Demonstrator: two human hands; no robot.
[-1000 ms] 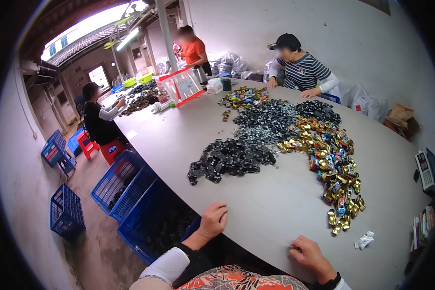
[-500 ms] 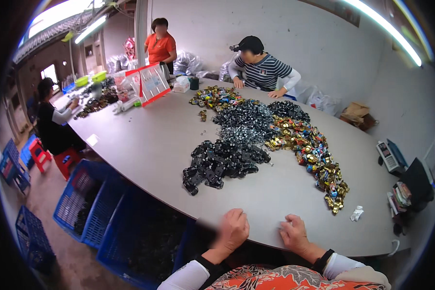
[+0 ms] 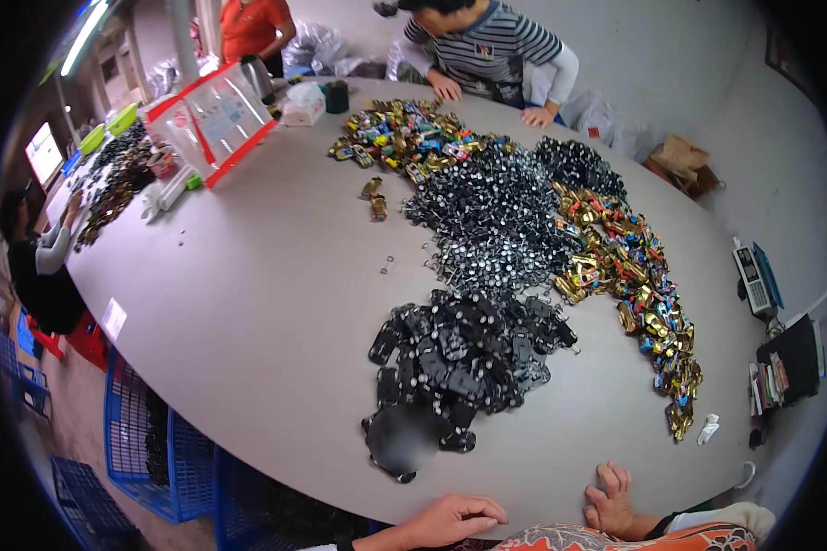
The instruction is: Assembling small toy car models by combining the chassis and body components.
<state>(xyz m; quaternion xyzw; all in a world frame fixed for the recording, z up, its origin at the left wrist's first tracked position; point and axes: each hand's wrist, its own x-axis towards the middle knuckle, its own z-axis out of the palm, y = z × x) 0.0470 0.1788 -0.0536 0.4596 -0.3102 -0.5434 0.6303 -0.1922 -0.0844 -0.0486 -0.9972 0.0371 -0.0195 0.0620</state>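
My left hand point(image 3: 455, 521) rests at the near table edge, fingers loosely stretched out and holding nothing. To its right, my right hand point(image 3: 611, 499) leans on the tabletop with its fingers bent a little and apart, also holding nothing. Ahead of my left hand lies a heap of black toy car chassis point(image 3: 469, 363); a grey blur covers its near end. Behind it spreads a pile of small wheel-and-axle pieces point(image 3: 496, 207). Gold and coloured toy car bodies point(image 3: 648, 298) form a long band on the right, and more car bodies point(image 3: 404, 138) lie at the far side.
Across the table point(image 3: 276, 367) a co-worker in a striped shirt point(image 3: 496, 46) has both hands on its edge. A red-framed clear case point(image 3: 213, 124) stands far left. Blue crates point(image 3: 138, 450) sit below the left edge. White crumpled tissue point(image 3: 708, 429) and a telephone point(image 3: 752, 280) are at right.
The view has tipped downward and turned, so the piles look nearer. My hands now appear lower in the picture, and the left hand's fingers are more stretched out.
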